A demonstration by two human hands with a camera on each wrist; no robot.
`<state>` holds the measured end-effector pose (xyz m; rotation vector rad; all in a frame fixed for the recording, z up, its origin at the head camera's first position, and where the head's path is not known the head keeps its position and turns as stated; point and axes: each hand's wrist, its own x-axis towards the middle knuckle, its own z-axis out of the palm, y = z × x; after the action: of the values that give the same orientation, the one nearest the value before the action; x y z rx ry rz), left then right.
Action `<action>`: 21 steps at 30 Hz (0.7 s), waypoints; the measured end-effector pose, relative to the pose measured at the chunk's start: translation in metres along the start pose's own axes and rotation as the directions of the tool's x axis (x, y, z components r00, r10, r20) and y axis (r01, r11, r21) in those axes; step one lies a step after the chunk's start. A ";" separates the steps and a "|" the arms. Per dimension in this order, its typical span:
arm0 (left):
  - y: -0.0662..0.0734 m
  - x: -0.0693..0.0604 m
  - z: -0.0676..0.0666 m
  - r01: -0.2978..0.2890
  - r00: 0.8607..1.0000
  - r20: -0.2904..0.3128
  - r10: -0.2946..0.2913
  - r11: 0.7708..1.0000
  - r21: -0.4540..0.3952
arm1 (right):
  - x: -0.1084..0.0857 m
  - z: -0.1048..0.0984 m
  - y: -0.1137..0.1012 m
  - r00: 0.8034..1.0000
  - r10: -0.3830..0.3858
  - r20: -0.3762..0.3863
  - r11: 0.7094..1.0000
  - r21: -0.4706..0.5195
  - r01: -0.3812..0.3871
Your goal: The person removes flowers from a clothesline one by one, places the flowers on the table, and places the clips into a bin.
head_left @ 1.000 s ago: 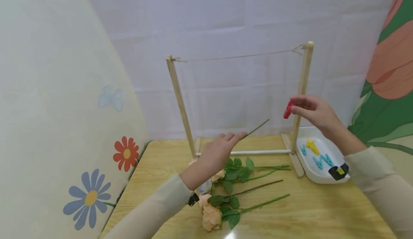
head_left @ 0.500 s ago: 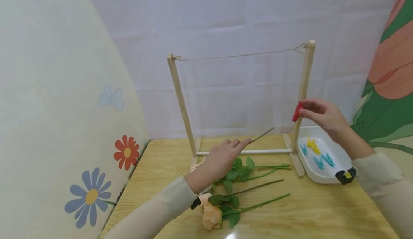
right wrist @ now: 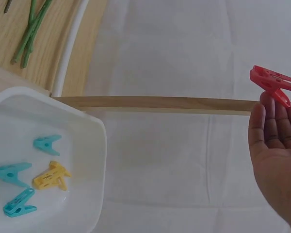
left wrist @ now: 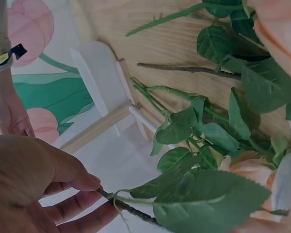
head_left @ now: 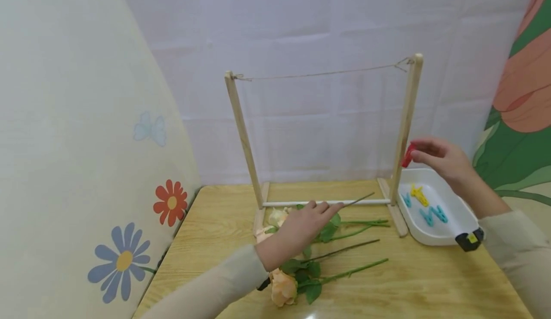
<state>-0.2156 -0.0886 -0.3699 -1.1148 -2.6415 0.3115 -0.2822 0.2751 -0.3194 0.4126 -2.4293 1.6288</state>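
My left hand (head_left: pixel 301 233) pinches the thin dark stem (left wrist: pixel 131 208) of a rose between thumb and fingers, above the flowers on the table. A large green leaf (left wrist: pixel 211 196) grows from this stem, and its tip (head_left: pixel 361 198) sticks out to the right. My right hand (head_left: pixel 445 163) holds a red clothespin (right wrist: pixel 271 82) by its handles, beside the right post (head_left: pixel 408 113) of a wooden stand. Beneath the left hand lie several peach roses (head_left: pixel 284 288) with green stems. Part of the held rose is hidden by the hand.
A white tray (right wrist: pixel 99 165) stands right of the stand, holding blue clothespins (right wrist: pixel 12 172) and a yellow clothespin (right wrist: pixel 51 177). Twine (head_left: pixel 318 74) runs between the post tops, and a white rod (head_left: pixel 280 204) joins them low down. A painted wall stands at the left.
My left hand has lowered and shifted right with the rose, bringing the stem tip down. My right hand has moved right and slightly down with the red clothespin, towards the tray side.
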 end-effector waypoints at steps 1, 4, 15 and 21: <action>0.001 0.000 0.002 -0.002 1.000 -0.002 0.002 1.000 -0.010 | -0.001 -0.001 0.002 1.000 0.006 -0.003 1.000 -0.004 -0.006; 0.004 0.000 0.005 -0.015 1.000 -0.019 0.015 1.000 -0.022 | -0.004 -0.005 0.007 0.999 0.041 -0.008 0.999 -0.012 -0.041; 0.009 -0.006 0.016 -0.049 0.998 0.047 0.050 0.999 -0.021 | -0.014 -0.012 0.022 0.994 0.105 0.010 0.994 0.002 -0.105; 0.016 -0.009 0.022 -0.057 0.996 0.072 0.055 0.998 0.039 | -0.018 -0.016 0.033 0.989 0.148 0.018 0.989 -0.023 -0.148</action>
<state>-0.2063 -0.0863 -0.3968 -1.1872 -2.6553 0.4224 -0.2756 0.3042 -0.3475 0.2513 -2.5452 1.6606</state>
